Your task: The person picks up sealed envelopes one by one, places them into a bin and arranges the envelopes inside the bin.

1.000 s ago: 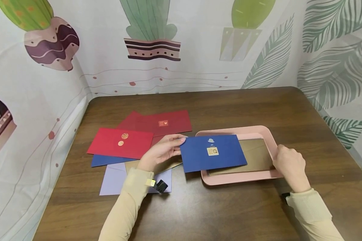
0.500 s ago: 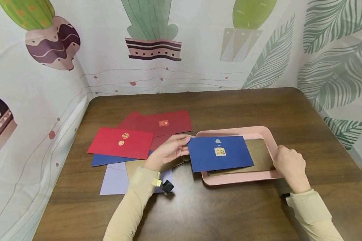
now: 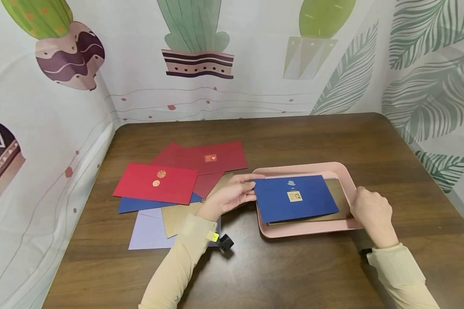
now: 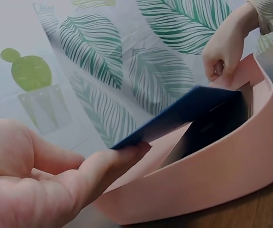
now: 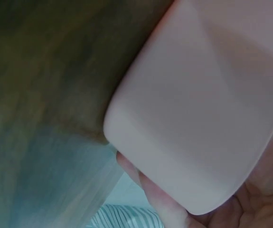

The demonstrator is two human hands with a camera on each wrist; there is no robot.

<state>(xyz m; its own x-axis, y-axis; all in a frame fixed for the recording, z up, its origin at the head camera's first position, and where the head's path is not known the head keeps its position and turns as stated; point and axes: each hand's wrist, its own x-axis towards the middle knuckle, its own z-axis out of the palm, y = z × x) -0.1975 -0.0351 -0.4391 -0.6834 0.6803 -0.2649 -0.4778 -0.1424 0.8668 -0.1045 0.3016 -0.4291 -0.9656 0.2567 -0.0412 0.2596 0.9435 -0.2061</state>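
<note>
My left hand [image 3: 232, 197] pinches the left end of a blue envelope [image 3: 270, 208] marked with a hat and a gold square. The envelope lies over a pink tray [image 3: 313, 230], covering much of its inside. In the left wrist view the held blue envelope [image 4: 174, 111] slants, its near end raised above the tray wall [image 4: 212, 183]. A brown-gold envelope [image 3: 339, 199] shows beneath it in the tray. At the tray's right end, my right hand [image 3: 372, 212] grips the rim. The right wrist view has fingers [image 5: 162, 199] curled around the pink tray [image 5: 188, 104].
Left of the tray, envelopes overlap in a loose pile: bright red [image 3: 139, 189], dark red [image 3: 228, 156], blue [image 3: 137, 206], lavender [image 3: 147, 234] and tan [image 3: 174, 216]. The wooden table [image 3: 294, 270] meets a patterned cloth [image 3: 255, 94] at the back.
My left hand has carried the blue envelope to the right, further over the tray, covering more of the brown-gold envelope. The right hand stays on the tray's rim.
</note>
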